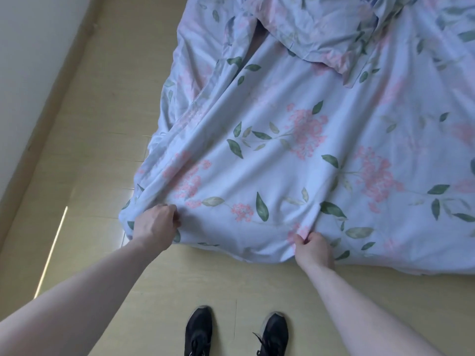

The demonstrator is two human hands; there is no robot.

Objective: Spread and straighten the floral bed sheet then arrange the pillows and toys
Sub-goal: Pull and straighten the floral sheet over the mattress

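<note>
The floral bed sheet (295, 155), pale blue with pink flowers and green leaves, lies over the bed and fills the middle and right of the head view. Long folds run from its near left corner up toward the far left. My left hand (156, 223) is closed on a pinch of the sheet at that near left corner. My right hand (312, 249) grips a bunched fold on the near edge, further right. A pillow (326, 29) in the same floral cloth lies crumpled at the far end. No toys are in view.
Yellow tiled floor (97, 124) runs along the left of the bed and in front of it. A white wall (30, 60) stands at the far left. My black shoes (236, 332) are on the floor close to the near edge.
</note>
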